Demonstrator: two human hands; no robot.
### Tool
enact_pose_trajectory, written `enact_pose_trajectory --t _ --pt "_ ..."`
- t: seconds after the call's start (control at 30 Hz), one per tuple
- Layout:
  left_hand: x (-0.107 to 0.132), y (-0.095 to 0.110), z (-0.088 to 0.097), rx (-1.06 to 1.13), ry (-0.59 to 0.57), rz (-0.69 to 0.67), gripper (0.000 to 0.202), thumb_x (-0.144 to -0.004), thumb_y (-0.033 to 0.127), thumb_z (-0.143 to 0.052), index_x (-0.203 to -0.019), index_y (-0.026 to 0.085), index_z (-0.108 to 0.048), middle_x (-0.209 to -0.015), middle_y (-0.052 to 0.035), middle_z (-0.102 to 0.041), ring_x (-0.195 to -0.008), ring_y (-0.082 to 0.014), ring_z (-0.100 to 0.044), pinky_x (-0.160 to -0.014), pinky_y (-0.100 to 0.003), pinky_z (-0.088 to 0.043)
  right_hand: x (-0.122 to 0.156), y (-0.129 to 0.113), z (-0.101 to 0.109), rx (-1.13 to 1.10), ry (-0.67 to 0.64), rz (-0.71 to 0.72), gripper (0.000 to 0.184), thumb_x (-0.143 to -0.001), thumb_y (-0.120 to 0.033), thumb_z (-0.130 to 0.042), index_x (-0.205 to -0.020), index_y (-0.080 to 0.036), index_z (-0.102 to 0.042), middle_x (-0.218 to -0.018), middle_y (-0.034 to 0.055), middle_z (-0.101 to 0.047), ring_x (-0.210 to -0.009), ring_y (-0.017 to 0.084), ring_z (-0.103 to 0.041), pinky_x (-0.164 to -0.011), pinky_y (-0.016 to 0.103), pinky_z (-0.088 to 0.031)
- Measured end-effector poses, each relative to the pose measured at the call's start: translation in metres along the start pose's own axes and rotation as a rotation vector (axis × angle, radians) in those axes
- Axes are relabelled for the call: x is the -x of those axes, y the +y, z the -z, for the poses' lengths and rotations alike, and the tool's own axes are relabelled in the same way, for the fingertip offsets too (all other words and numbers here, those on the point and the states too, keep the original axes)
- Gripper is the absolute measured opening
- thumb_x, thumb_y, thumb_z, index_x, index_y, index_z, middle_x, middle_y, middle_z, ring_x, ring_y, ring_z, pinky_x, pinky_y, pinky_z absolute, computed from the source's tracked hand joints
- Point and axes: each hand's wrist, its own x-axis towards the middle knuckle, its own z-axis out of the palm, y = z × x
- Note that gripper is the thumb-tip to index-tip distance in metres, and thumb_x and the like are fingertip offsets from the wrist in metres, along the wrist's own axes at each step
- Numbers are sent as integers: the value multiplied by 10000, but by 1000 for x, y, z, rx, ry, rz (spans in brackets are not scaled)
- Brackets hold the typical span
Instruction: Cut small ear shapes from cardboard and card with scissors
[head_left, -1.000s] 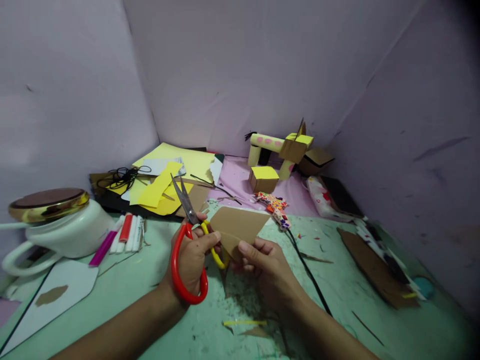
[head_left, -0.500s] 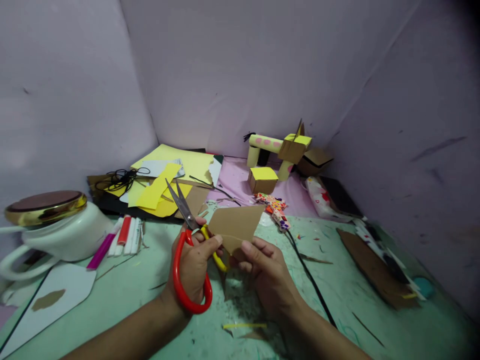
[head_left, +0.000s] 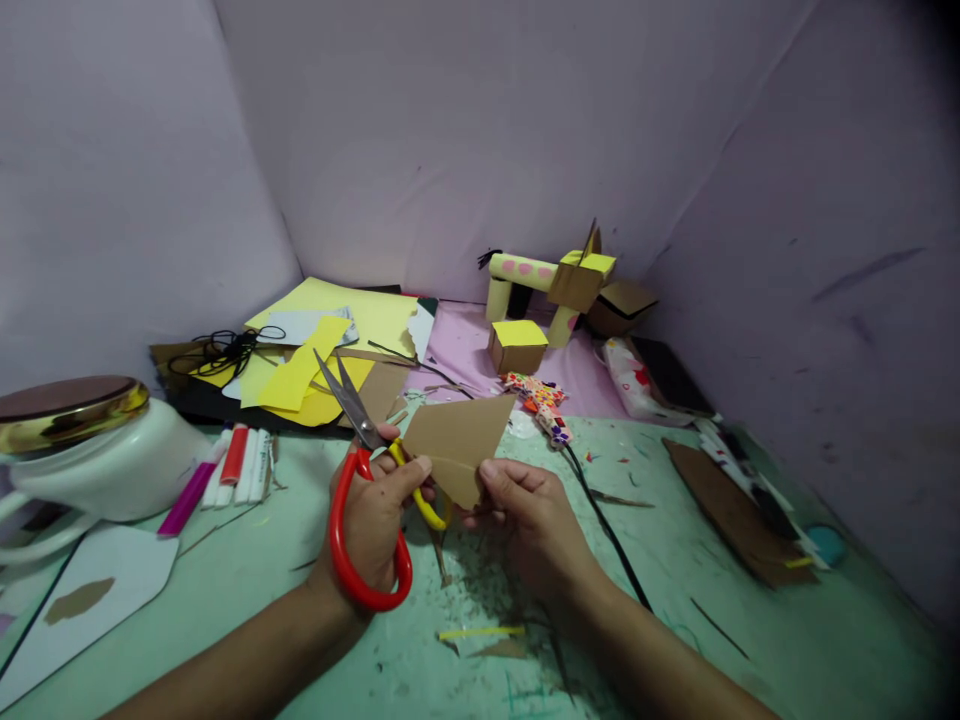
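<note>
Above the green table, a creased piece of brown cardboard [head_left: 457, 445] is pinched from both sides. My left hand [head_left: 375, 505] is closed on its left edge, and the same hand carries the scissors [head_left: 349, 565], which have one red and one yellow handle. The scissor blades stand apart and point up and away, clear of the cardboard. My right hand [head_left: 529, 510] grips the cardboard's lower right edge between thumb and fingers. Below the hands lie a thin yellow strip [head_left: 480, 633] and a brown scrap [head_left: 501, 649].
Sheets of yellow paper [head_left: 360, 315] and black cord [head_left: 225, 350] are piled at back left. Markers [head_left: 251, 465] and a white teapot-shaped container [head_left: 142, 465] stand left. A cardboard animal figure [head_left: 577, 285] and a yellow-topped box [head_left: 517, 350] are at the back. A glue gun [head_left: 547, 400] lies right of centre.
The crease in the cardboard has flattened out, so more of its lower part shows. Both hands still hold it. The whole view has shifted slightly.
</note>
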Motion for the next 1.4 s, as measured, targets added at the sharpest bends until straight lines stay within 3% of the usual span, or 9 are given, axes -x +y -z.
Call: enact_pose_trajectory --t 0.2,0.4,0.8,1.4 --pt "0 2 -1 -18 0 -29 539 -524 172 -733 -994 182 -470 -434 119 -525 -419 -117 -545 -465 -207 -415 1 -2 -2 38 -7 13 345 -666 -501 -691 -635 -157 -704 -540 17 -616 -460 125 -545 -503 255 -480" --pt "0 1 0 -19 -1 -28 551 -513 185 -742 -984 190 -456 -464 99 -570 -435 -116 -550 -473 -203 -441 1 -1 0 63 -64 55 255 -567 -336 -793 -742 -164 -725 -634 16 -671 -560 122 -591 -559 232 -481" --pt "-1 -2 4 -63 -20 -62 560 -503 204 -737 -980 203 -444 -527 88 -590 -456 -119 -568 -503 -221 -471 1 -5 4 118 -25 3 314 -614 -448 -731 -584 -146 -653 -566 4 -615 -519 132 -594 -512 237 -478" --pt "0 -1 5 -77 -74 -68 570 -512 166 -727 -998 211 -432 -527 98 -576 -472 -113 -562 -530 -225 -464 0 -6 4 115 -47 -21 344 -607 -470 -732 -614 -140 -635 -559 7 -628 -477 127 -601 -501 240 -506"
